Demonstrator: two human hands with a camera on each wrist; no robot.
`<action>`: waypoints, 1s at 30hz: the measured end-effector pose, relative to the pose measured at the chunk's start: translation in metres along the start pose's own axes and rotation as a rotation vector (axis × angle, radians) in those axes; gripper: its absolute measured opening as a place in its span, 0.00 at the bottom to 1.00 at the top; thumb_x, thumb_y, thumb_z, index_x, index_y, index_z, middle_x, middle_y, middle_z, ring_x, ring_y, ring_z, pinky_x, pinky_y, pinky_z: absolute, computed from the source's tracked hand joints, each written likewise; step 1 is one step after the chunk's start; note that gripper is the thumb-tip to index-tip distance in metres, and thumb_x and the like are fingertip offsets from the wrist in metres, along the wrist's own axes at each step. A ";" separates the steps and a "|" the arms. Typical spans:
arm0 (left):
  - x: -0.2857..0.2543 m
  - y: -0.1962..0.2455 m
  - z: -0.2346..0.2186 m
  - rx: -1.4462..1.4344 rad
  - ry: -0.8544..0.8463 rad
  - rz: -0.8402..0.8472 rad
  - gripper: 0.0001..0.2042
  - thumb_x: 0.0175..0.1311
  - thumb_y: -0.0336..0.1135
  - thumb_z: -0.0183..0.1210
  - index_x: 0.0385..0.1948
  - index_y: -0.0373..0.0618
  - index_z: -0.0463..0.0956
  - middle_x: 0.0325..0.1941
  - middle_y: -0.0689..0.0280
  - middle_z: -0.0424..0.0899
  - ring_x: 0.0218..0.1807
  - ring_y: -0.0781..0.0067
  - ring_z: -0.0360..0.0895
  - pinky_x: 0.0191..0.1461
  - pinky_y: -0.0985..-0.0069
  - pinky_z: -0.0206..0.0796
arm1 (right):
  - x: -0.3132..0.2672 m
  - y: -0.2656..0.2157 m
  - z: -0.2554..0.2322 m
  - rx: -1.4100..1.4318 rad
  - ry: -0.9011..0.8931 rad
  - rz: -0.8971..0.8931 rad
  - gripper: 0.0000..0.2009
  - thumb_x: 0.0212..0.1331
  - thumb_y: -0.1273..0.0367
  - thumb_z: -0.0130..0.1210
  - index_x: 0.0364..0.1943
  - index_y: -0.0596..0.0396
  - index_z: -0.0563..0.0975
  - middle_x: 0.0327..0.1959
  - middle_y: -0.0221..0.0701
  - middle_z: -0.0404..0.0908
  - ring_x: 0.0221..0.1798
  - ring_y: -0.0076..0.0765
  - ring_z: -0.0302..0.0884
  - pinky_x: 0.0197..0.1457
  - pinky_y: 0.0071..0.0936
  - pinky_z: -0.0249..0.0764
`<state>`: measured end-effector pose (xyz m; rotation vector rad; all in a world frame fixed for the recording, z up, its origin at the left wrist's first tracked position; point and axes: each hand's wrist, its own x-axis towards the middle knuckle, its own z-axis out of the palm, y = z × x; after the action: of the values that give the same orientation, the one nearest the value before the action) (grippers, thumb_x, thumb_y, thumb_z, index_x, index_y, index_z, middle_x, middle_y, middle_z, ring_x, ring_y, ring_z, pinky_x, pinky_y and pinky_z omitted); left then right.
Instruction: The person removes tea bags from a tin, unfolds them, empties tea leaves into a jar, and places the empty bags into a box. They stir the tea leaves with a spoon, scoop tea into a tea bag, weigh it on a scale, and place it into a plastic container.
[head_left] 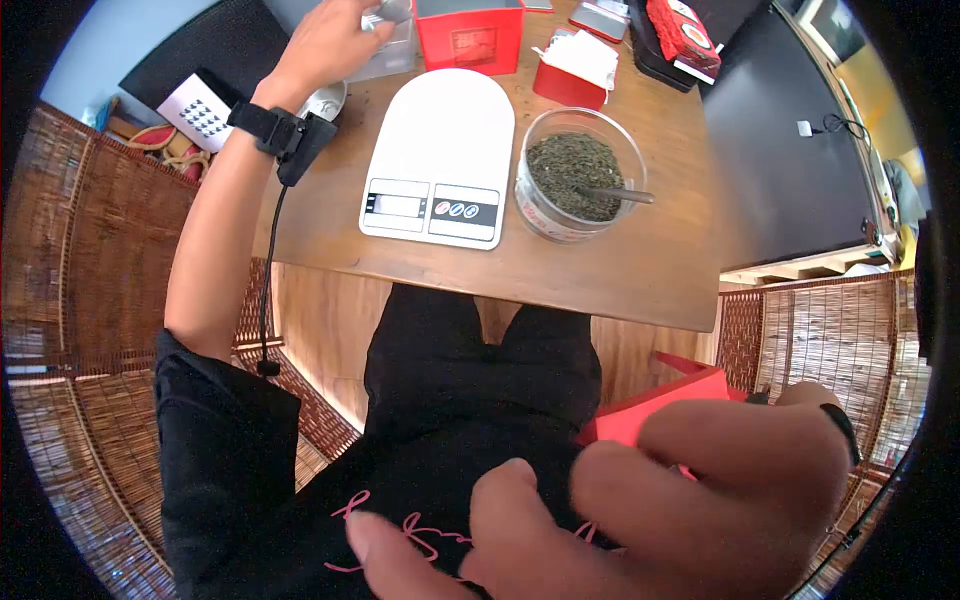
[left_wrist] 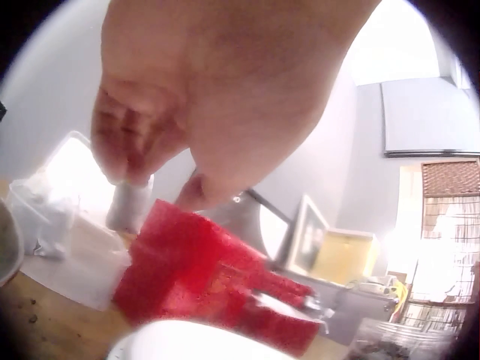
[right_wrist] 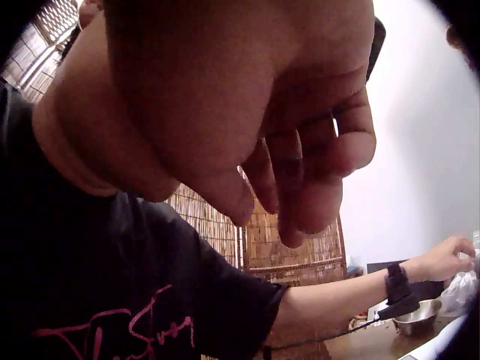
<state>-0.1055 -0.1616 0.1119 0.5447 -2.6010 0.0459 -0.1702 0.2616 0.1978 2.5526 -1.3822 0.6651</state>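
At the table's far left, my left hand (head_left: 328, 52) is over a clear plastic container (head_left: 392, 55), beside an open red box (head_left: 470, 38). In the left wrist view the fingers of my left hand (left_wrist: 161, 142) bend downward, a blurred pale shape just under their tips; whether they grip it I cannot tell. My right hand (head_left: 690, 490) is raised close in front of the black shirt, fingers loosely bent and nothing in them. A white kitchen scale (head_left: 440, 130) lies bare on the table. To its right stands a clear tub of dried green leaves (head_left: 572, 165) with a metal spoon (head_left: 622, 194).
A small red box with white packets (head_left: 580, 62) stands behind the tub. A metal bowl (head_left: 326, 100) is by my left wrist, where a black cable (head_left: 268, 290) hangs down. The black tray (head_left: 655, 60) holds a red packet. Below the table's right corner is a red object (head_left: 665, 395).
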 end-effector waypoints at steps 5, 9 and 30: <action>-0.028 0.066 -0.065 -0.245 0.139 0.001 0.20 0.58 0.33 0.60 0.50 0.29 0.79 0.58 0.48 0.81 0.44 0.52 0.83 0.49 0.64 0.75 | 0.088 -0.021 0.043 0.033 -0.004 -0.027 0.08 0.33 0.60 0.59 0.17 0.42 0.72 0.18 0.20 0.63 0.18 0.22 0.61 0.20 0.24 0.52; -0.038 0.093 -0.088 -0.266 0.097 -0.019 0.20 0.59 0.32 0.60 0.51 0.27 0.79 0.59 0.48 0.80 0.39 0.55 0.83 0.44 0.67 0.75 | 0.058 -0.015 0.029 0.059 -0.014 -0.015 0.08 0.34 0.60 0.59 0.17 0.42 0.72 0.18 0.20 0.63 0.18 0.22 0.61 0.20 0.24 0.52; -0.077 0.157 -0.089 -0.423 0.003 0.185 0.22 0.61 0.27 0.65 0.60 0.41 0.78 0.63 0.64 0.80 0.24 0.81 0.63 0.28 0.80 0.60 | 0.029 -0.024 -0.018 0.005 -0.133 0.142 0.10 0.36 0.58 0.60 0.17 0.43 0.73 0.17 0.21 0.62 0.18 0.22 0.61 0.20 0.24 0.51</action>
<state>-0.0642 0.0222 0.1651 0.1520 -2.5444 -0.4314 -0.1418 0.2593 0.2284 2.5622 -1.6191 0.5290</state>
